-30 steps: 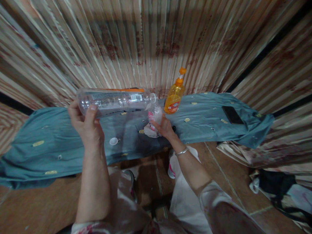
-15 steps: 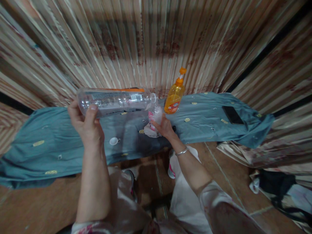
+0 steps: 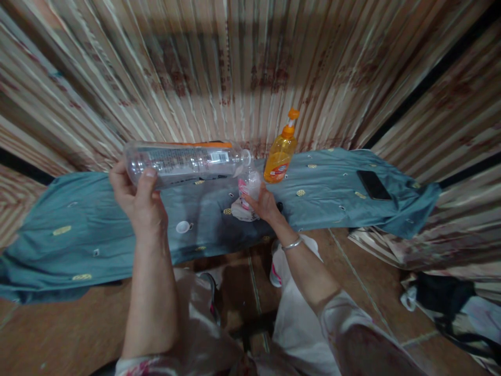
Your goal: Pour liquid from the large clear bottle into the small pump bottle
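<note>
The left hand [image 3: 136,201] has its grip closed round the base end of a big clear plastic bottle [image 3: 183,161], held on its side in the air above the table [image 3: 78,230], its open mouth pointing right. Just below that mouth, the right hand [image 3: 264,204] grips a small clear bottle with a pink label [image 3: 249,185], standing on a crumpled white cloth [image 3: 239,211]. A white cap [image 3: 182,226] lies on the blue-grey tablecloth near the left wrist. Behind stands an orange bottle [image 3: 280,152], and a black phone [image 3: 373,184] lies well off to the right.
</note>
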A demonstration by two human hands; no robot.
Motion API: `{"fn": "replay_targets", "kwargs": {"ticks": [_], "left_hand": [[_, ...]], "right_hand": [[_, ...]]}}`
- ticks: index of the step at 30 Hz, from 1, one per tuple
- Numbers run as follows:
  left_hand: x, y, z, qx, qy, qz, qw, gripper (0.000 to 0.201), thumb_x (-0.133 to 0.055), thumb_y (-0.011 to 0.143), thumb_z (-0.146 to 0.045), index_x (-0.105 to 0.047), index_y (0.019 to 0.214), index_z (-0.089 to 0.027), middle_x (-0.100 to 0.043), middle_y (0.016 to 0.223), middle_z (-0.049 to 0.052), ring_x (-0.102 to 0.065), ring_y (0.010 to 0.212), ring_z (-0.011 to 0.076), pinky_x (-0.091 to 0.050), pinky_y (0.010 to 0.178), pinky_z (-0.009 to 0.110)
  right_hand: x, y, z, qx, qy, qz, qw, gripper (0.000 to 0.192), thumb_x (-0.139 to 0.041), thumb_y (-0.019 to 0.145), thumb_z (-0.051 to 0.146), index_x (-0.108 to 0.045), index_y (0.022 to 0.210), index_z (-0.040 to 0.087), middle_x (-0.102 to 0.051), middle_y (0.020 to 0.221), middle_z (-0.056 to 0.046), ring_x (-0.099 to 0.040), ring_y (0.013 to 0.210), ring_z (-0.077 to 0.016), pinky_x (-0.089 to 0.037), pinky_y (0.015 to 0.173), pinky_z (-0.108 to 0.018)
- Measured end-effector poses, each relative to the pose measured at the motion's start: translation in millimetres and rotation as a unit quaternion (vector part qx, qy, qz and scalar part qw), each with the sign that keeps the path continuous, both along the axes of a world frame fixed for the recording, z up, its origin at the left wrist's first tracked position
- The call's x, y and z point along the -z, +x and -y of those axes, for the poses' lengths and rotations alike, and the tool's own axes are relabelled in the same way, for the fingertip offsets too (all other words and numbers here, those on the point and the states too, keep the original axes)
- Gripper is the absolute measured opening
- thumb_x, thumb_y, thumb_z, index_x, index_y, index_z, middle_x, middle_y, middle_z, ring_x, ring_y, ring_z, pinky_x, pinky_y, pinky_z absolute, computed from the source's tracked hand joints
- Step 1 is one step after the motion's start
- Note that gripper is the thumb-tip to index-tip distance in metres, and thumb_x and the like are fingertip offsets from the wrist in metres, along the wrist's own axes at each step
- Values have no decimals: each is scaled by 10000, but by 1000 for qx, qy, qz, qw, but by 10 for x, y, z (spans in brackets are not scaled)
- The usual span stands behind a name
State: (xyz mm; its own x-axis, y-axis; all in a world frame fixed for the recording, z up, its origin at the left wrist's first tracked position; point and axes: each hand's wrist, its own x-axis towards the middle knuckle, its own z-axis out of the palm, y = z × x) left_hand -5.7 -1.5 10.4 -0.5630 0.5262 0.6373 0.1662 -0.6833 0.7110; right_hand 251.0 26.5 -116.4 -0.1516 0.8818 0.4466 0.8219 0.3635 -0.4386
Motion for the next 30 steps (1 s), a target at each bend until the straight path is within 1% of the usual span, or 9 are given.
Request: {"fn": "replay_targets", "kwargs": {"ticks": [5,9,13,16,18,21,24,27,30], "left_hand": [[-18,18,14,0,4,2,1000,407,-702,580,-390,-537,910,-218,-546,862,-22,-566,856,141,-447,922,373],[-46,54,34,13,9,35,999,432,-720,538,-348,-543,905,-203,-561,855,-20,-565,829,132,-449,893,349],[-14,21,15,-1,-1,8,1000,427,-704,569,-392,-540,921,-212,-567,887,-14,-570,849,139,-452,901,361],[30,-31,-12,-9,-6,-11,1000,416,-690,593,-416,-543,932,-224,-565,897,-16,-579,867,148,-452,919,381],[44,-51,-22,-8,-7,-20,1000,414,-688,601,-424,-542,936,-233,-561,898,-19,-581,880,153,-453,922,387],[37,-46,-18,-13,-8,-28,999,402,-682,616,-428,-537,936,-231,-555,895,-18,-577,880,152,-452,923,386],[14,-19,-6,-6,-3,-14,1000,397,-687,612,-400,-533,930,-220,-549,889,-15,-568,870,146,-448,924,381],[-1,0,1,13,8,10,1000,403,-709,584,-367,-533,911,-210,-546,874,-16,-564,859,144,-441,926,380],[-2,4,0,7,7,19,1000,420,-719,561,-368,-538,906,-210,-556,875,-16,-567,864,146,-435,940,383]], "right_hand": [[-5,-24,-14,32,-40,-34,998,766,-550,872,548,-325,1354,-3,-677,1061,-235,-678,987,-312,-543,827,-387],[-19,-17,0,29,-25,-41,998,758,-525,878,572,-317,1366,31,-678,1072,-223,-680,970,-303,-547,801,-396],[-31,-3,12,20,-9,-12,1000,706,-504,893,563,-331,1372,73,-664,1102,-222,-684,952,-305,-552,786,-413],[-43,-9,13,34,-25,12,999,744,-531,880,564,-332,1368,39,-655,1111,-246,-683,953,-311,-550,783,-412],[-45,-19,9,39,-33,2,999,775,-545,870,569,-329,1361,9,-664,1086,-251,-684,954,-309,-549,784,-399],[-36,-27,3,35,-33,-24,999,737,-529,879,569,-348,1356,36,-679,1068,-227,-686,959,-297,-552,795,-392],[-20,-23,-2,27,-19,-39,999,697,-523,890,549,-351,1360,65,-680,1083,-214,-689,959,-299,-554,807,-410],[-6,-16,-6,22,-16,-46,999,723,-551,881,530,-330,1368,43,-676,1090,-226,-687,974,-311,-556,813,-419],[7,-19,-8,24,-20,-35,999,746,-557,878,525,-316,1370,18,-665,1111,-247,-676,1012,-322,-553,823,-428]]}}
